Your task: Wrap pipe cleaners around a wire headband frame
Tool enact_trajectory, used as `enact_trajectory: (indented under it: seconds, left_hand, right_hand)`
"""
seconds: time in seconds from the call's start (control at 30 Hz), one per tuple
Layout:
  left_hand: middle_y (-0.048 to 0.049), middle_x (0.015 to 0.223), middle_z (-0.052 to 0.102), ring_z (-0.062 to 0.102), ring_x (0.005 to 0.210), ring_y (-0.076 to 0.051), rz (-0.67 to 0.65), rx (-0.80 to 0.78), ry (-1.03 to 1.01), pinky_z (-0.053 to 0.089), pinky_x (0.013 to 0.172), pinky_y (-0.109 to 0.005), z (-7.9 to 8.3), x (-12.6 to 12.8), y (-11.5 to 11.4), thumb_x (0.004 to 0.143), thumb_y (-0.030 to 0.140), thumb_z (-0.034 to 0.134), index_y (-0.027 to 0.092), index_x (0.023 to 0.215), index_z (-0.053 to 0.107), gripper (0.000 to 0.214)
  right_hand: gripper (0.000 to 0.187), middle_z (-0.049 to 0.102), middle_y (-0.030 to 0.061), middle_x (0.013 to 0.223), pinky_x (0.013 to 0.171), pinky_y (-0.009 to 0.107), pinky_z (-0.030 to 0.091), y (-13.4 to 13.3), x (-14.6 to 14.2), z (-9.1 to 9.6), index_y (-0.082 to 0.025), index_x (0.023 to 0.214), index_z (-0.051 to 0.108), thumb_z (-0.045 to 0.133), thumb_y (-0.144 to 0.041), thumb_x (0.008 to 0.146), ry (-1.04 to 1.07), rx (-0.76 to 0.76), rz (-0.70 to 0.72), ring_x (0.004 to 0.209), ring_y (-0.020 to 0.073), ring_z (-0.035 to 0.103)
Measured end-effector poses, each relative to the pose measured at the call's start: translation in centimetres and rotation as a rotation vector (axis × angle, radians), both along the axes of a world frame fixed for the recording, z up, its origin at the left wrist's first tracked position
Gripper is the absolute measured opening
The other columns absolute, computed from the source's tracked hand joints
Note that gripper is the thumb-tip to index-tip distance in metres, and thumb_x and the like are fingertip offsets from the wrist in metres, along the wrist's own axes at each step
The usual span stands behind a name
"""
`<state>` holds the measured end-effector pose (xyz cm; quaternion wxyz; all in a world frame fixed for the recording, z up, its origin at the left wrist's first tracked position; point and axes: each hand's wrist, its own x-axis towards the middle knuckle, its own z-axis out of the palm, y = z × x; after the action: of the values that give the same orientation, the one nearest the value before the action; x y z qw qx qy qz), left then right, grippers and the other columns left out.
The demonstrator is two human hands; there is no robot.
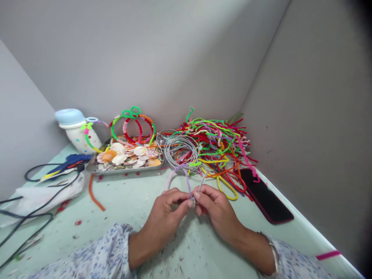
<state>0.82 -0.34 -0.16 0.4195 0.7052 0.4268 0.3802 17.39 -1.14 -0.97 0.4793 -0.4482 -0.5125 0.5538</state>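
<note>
My left hand (165,213) pinches a purple pipe cleaner (187,180) between thumb and forefinger, just above the table. A curve of pipe cleaner in pink, purple and green arches up behind that hand. Opposite, my right hand (219,211) is closed with thumb and finger on the end of a thin grey wire (202,180), which sticks up past the fingertips. Both hands' fingertips nearly meet, so the spot where wire and pipe cleaner come together is partly hidden. Beyond them lies a coil of grey wire (167,153).
Behind are a metal tray (136,169) of seashells, pipe-cleaner headbands (154,130), and a pile of coloured pipe cleaners (215,133). A white bottle (78,135) stands left, near black cables (62,195) and a plastic bag (37,199). To the right lies a phone (270,201).
</note>
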Motion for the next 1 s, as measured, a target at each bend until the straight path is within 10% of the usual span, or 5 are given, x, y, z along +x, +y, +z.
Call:
enact_trajectory:
  seconds: [1.0]
  left_hand:
    - [-0.0016, 0.076, 0.066, 0.058, 0.076, -0.016, -0.019, -0.031, -0.037, 0.043, 0.071, -0.026, 0.61, 0.1, -0.18, 0.087, 0.021, 0.052, 0.017, 0.078, 0.068, 0.018]
  right_hand:
    - [0.028, 0.051, -0.0054, 0.053, 0.049, 0.022, 0.031, 0.31, -0.12, -0.45, -0.018, 0.076, 0.056, 0.059, -0.044, 0.087, 0.035, -0.041, 0.048, 0.047, 0.0089, 0.041]
